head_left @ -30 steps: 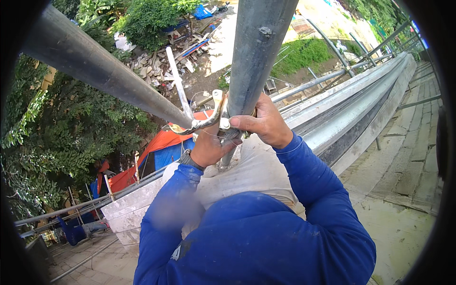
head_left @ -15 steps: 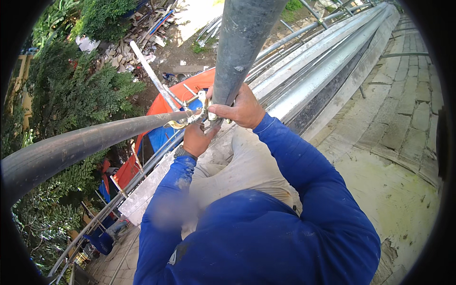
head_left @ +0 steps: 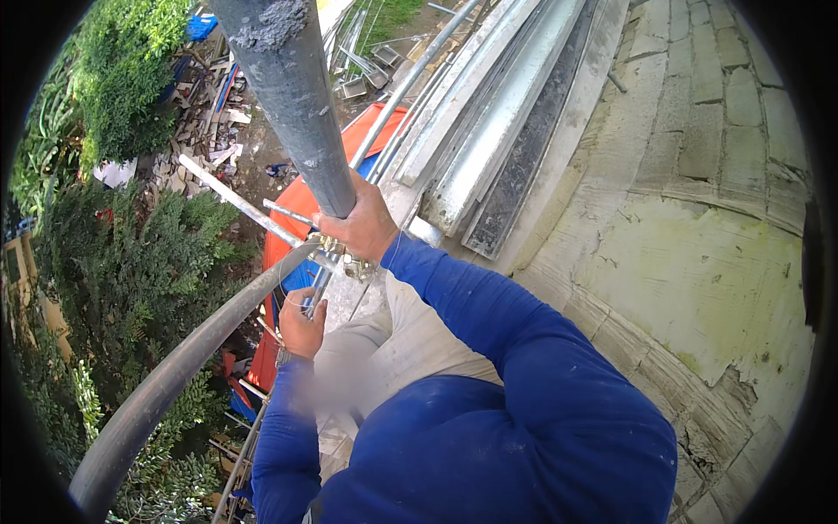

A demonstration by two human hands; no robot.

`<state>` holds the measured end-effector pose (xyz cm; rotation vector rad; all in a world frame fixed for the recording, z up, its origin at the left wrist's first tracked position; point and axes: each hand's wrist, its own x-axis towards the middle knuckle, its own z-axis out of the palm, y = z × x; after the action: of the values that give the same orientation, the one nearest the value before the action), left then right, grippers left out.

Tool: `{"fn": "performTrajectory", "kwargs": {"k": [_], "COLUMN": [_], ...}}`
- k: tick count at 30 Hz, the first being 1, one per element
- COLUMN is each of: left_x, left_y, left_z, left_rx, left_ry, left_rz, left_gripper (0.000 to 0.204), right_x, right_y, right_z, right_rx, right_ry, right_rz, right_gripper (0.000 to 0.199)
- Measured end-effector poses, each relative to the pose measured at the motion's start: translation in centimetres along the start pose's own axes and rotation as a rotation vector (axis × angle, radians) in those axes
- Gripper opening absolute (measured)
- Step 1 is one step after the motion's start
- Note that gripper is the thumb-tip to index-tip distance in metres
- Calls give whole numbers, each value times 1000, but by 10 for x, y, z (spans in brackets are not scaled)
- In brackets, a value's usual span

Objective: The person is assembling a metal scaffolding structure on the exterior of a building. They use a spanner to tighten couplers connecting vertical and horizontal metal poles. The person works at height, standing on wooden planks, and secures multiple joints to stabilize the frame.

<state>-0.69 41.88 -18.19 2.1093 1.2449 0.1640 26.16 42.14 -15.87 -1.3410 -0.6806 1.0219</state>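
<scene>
Since the earlier frames the view has tipped further down, and the left hand [head_left: 303, 326] has dropped away from the clamp to sit lower, at approx. 7 o'clock from the right hand [head_left: 362, 225]; the right hand has stayed on the pole. Seen from above, a person in a blue long-sleeved top stands high on scaffolding. Right hand is clenched round a thick grey upright pole [head_left: 292, 96], which runs from the hand up to 12 o'clock, w/ rough grey crust near its top. Just below that hand, at approx. 7 o'clock and touching the pole, sits a metal scaffold clamp [head_left: 336, 253]. A second dark pipe [head_left: 188, 358] meets the clamp and sweeps away toward 8 o'clock, to the lower left edge. Left hand is curled shut round a thin metal rod or tool [head_left: 316, 288] that points up at the clamp; can't tell exactly what it is. A pale slim bar [head_left: 231, 196] slants off from the clamp toward 10 o'clock. At 1 o'clock lie long metal channels [head_left: 506, 131] along a ledge, w/ a weathered stone wall [head_left: 698, 244] at 3 o'clock. Far below, at 9–11 o'clock, green trees [head_left: 122, 262], scattered rubble [head_left: 205, 122] and an orange-and-blue tarp [head_left: 288, 253].
</scene>
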Motion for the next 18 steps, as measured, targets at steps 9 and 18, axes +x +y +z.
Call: {"fn": "performTrajectory", "kwargs": {"k": [9, 18], "left_x": [8, -10], "left_y": [-14, -30], "left_z": [-1, 29], "left_rx": [-31, 2], "left_ry": [-218, -303], "left_rz": [-222, -270], "left_gripper": [41, 52], "right_x": [36, 40], "right_y": [-35, -75], "right_z": [-30, -45], "right_rx": [134, 202], "right_ry": [147, 162], "right_rz": [-20, 67], "right_gripper": [38, 38]}}
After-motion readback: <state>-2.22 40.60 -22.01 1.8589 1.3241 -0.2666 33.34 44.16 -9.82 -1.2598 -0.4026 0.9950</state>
